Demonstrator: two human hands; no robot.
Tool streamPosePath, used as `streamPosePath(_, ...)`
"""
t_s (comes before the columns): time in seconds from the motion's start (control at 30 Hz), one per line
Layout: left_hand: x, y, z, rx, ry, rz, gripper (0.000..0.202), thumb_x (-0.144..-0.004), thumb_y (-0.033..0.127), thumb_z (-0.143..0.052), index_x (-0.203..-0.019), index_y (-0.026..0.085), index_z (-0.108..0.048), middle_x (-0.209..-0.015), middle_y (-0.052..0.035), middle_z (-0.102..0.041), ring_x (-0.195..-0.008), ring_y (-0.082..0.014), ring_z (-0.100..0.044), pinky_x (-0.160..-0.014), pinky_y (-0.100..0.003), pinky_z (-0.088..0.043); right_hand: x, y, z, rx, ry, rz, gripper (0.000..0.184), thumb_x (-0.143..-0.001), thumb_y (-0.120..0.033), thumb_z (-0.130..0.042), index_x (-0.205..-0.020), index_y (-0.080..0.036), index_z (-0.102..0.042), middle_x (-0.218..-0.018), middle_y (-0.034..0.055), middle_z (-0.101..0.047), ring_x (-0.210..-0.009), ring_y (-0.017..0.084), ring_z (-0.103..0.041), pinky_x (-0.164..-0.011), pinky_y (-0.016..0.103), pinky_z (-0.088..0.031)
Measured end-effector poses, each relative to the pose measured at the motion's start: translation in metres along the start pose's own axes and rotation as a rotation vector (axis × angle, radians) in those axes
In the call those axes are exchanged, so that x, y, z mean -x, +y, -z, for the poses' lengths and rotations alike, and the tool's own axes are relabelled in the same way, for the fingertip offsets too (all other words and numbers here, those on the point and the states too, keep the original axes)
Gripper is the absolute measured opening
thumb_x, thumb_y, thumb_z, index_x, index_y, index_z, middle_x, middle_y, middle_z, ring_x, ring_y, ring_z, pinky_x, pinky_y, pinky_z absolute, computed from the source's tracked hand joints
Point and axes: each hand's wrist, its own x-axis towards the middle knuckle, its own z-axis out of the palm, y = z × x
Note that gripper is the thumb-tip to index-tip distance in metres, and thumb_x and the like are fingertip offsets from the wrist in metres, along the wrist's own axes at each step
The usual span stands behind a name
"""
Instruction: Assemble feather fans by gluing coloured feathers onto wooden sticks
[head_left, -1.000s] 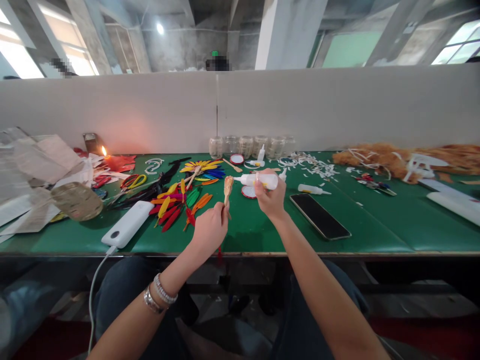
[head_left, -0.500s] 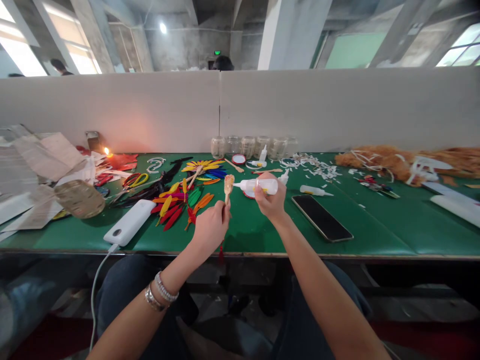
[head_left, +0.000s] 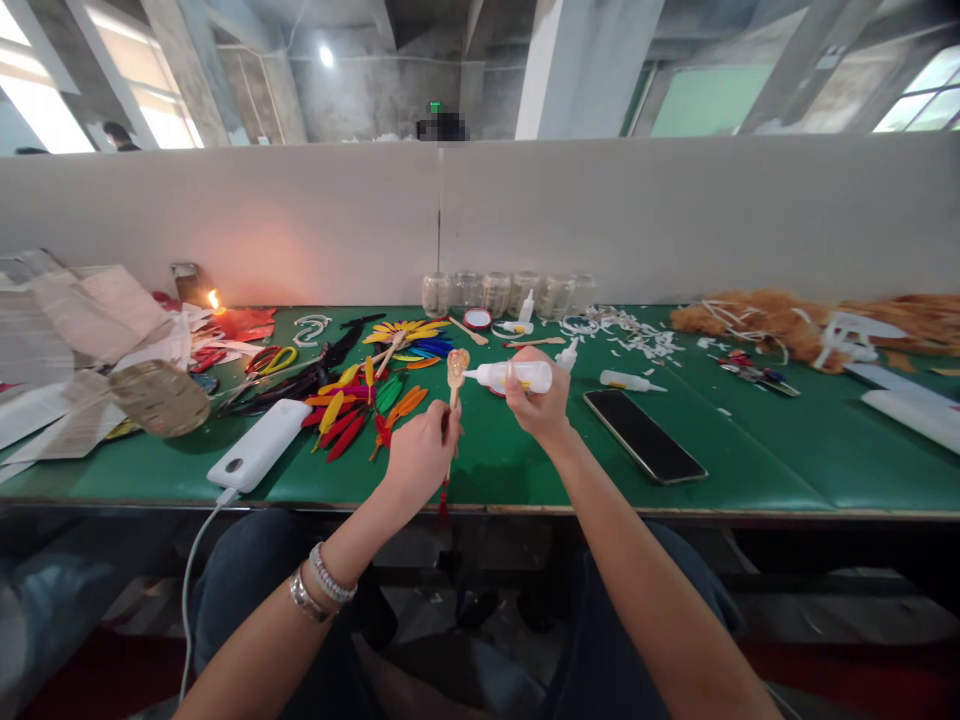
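My left hand is closed around the handle of a small wooden spoon, held upright over the front of the table. Something lumpy and glossy covers the spoon's head, and a red tassel hangs below that hand. In my right hand a white squeeze glue bottle lies almost level, its thin nozzle pointing left and touching or nearly touching the spoon's head. A white nozzle tip shows behind my right fingers. Bright feathers in red, yellow, green and orange lie left of the spoon.
A phone lies at right, a white power bank with a cable at left. A flame burns near papers at back left. Glass jars line the partition. Scissors, another glue bottle and brown fibre lie about.
The glue bottle in my right hand has shifted slightly left and down, with its nozzle lower beside the spoon's head. My left hand has hardly moved.
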Motion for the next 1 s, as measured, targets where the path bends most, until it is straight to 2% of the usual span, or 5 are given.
streamPosePath(0.23,-0.0003,-0.0024,-0.0018,0.037,0.021,-0.002,0.022,-0.091,0.032,-0.036,-0.081,0.019,-0.05,-0.065,0.0023,-0.064,-0.064,-0.0147,-0.06,-0.052,-0.022,-0.03,-0.0009,-0.0025,-0.0002,0.093,-0.008,0.023,0.019,-0.079,-0.029,-0.048,-0.063,-0.021,-0.041,-0.056,-0.0011,-0.045,-0.051,0.012,-0.045,-0.05,0.026,-0.036)
streamPosePath(0.67,-0.0009,-0.0016,-0.003,-0.067,0.002,-0.006,0.021,-0.091,0.032,-0.035,-0.083,0.017,-0.048,-0.069,-0.0005,-0.064,-0.065,-0.0168,-0.061,-0.05,-0.024,-0.03,-0.0001,-0.0021,-0.0017,0.166,-0.049,0.119,0.019,-0.077,-0.031,-0.051,-0.065,-0.021,-0.041,-0.056,-0.0014,-0.048,-0.05,0.012,-0.045,-0.047,0.025,-0.034)
streamPosePath(1.0,-0.0008,-0.0006,-0.0035,-0.104,-0.022,-0.008,0.022,-0.091,0.034,-0.035,-0.084,0.018,-0.048,-0.072,-0.0012,-0.065,-0.067,-0.0159,-0.061,-0.052,-0.022,-0.032,0.0009,-0.0011,-0.0019,0.128,-0.073,-0.017,0.021,-0.079,-0.034,-0.051,-0.064,-0.02,-0.044,-0.057,-0.0015,-0.048,-0.051,0.012,-0.046,-0.049,0.026,-0.035)
